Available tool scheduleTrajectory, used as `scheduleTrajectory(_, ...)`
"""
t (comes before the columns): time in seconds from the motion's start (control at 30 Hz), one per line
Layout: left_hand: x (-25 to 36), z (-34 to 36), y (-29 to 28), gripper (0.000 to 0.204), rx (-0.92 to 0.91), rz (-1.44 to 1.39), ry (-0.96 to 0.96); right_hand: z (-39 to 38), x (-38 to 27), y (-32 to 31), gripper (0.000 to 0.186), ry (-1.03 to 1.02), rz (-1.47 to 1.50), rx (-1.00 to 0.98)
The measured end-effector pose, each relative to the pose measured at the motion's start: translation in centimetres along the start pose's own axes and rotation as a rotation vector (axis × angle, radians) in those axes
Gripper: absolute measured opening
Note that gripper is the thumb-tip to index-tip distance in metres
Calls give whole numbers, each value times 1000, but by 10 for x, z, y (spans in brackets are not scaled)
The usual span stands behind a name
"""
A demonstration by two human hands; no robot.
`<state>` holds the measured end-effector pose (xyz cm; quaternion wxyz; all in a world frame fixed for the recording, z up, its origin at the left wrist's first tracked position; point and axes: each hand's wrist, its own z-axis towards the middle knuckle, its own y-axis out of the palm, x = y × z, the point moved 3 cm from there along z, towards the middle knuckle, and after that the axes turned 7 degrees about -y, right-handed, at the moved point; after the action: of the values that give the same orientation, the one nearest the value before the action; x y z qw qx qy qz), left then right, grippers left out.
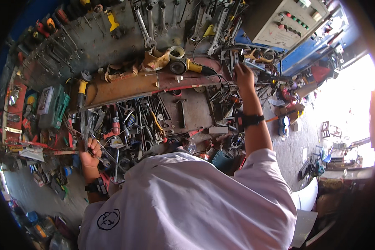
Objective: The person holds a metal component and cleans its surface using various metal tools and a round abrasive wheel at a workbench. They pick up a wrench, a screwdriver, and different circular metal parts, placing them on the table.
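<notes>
My left hand (89, 155) is at the left end of the cluttered bench, its fingers curled around a long grey metal tool (85, 127) that points away from me. The tool's exact kind is unclear. My right arm stretches far forward to the right end of the raised shelf (125, 90). There my right hand (243, 77) has its fingers closed at a flat metal piece (236, 57) among other metal parts. Between my hands lie a red-bodied power tool (115, 124), a hammer (182, 112) and many loose hand tools.
Two yellow angle grinders, one at left (82, 89) and one at right (193, 66), rest on the shelf. Wrenches (143, 27) hang on the back wall. A green tool case (54, 107) stands at left. A control box (285, 23) juts out at upper right.
</notes>
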<state>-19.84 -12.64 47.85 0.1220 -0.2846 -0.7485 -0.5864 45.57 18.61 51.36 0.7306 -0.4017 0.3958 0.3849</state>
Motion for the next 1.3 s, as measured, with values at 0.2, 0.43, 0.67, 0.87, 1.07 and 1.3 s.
scheduleTrajectory(0.2,-38,17,24,36,-14,-57,132,189,28,12,37,-39,146,122)
scheduleTrajectory(0.43,-66,49,58,38,205,-89,202,312,79,32,37,-99,128,165)
scheduleTrajectory(0.67,-79,83,63,39,22,-73,132,302,107,62,40,-179,-255,88)
scheduleTrajectory(0.87,-97,167,125,37,-44,-163,-14,195,57,60,34,-315,-123,-41)
scheduleTrajectory(1.07,-122,229,180,46,47,227,-230,7,-77,136,57,389,602,-1233)
scheduleTrajectory(1.3,-147,264,234,56,225,609,-315,-49,-65,153,45,529,622,-1285)
